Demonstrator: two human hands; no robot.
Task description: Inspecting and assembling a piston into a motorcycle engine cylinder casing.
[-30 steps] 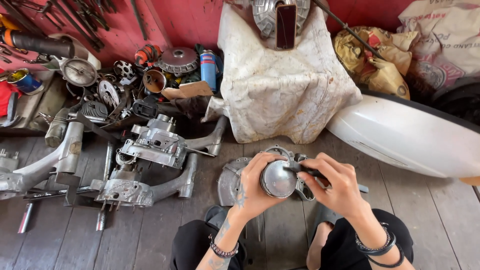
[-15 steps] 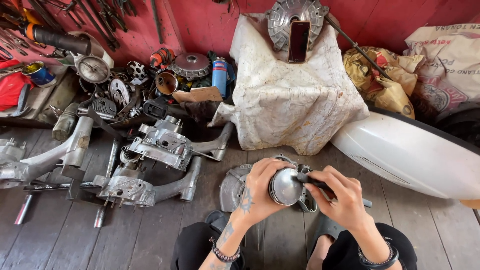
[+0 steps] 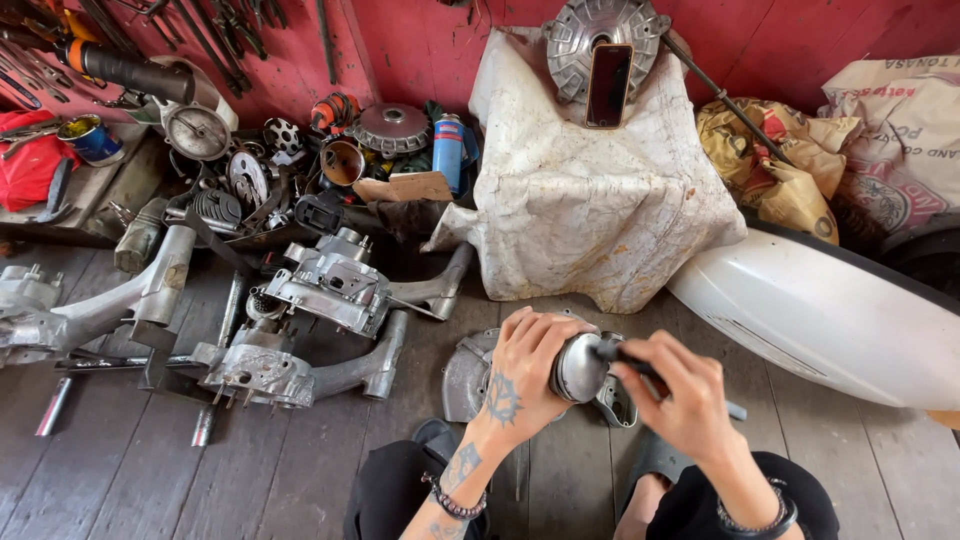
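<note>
**Rounded part at risk of slipping**

A rounded metal part (image 3: 578,366) was cupped in the left hand (image 3: 522,372), above the floor planks (image 3: 300,470); a dark tool (image 3: 625,357) was pinched by the right hand (image 3: 678,395). A slip off the smooth dome could have jabbed fingers or dropped it onto the metal cover (image 3: 468,375).

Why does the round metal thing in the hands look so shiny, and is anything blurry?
In the head view, daylight glints off the domed metal part held by the left hand; the right hand and its dark tool are slightly smeared; the white panel glares brightly; the edges bend a little, like the tilted red wall.
</note>
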